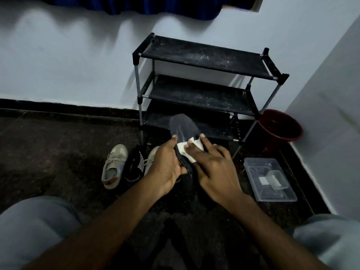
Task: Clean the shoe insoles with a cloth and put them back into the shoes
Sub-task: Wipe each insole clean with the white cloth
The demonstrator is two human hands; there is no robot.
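My left hand [166,165] grips a dark insole [183,126] by its lower half, toe end raised toward the rack. My right hand [212,166] presses a small white cloth [184,148] flat against the middle of that insole with straight fingers. On the floor to the left lies a beige shoe [113,165], and beside it a second black insole with white stripes [135,165]. The second beige shoe [151,159] is mostly hidden behind my left hand.
A black three-tier shoe rack [204,78] stands against the white wall just beyond my hands. A red bucket [280,126] sits in the right corner. A clear plastic tray [269,179] holding a small lidded box lies on the dark floor at right. My knees frame the bottom corners.
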